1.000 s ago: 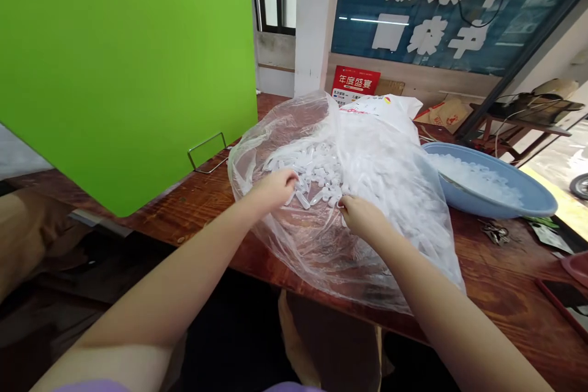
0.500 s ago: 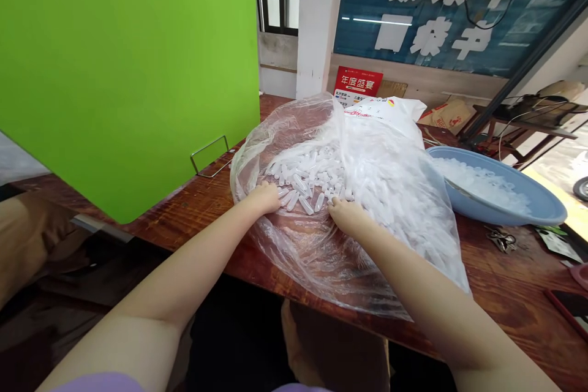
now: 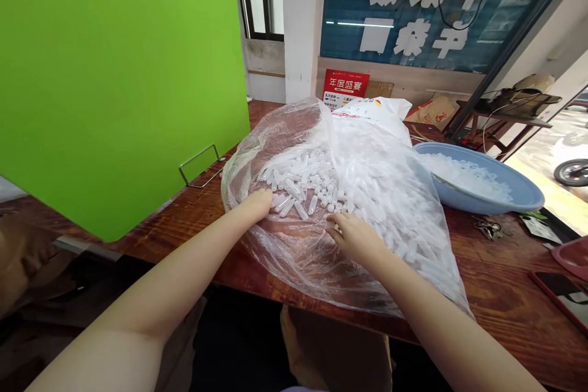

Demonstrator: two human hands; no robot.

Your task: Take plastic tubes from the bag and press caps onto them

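L hand (image 3: 261, 203), R hand (image 3: 353, 235) | wht tubes (image 3: 301, 187) btwn/beyond | in clr bag (image 3: 294, 260)

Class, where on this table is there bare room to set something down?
Bare wood of the table shows between the bag, keys and phone. A narrower strip lies between the green board and the bag. It is crowded around the basin beyond the keys and in the bag, where tubes lie near the left hand and right hand.
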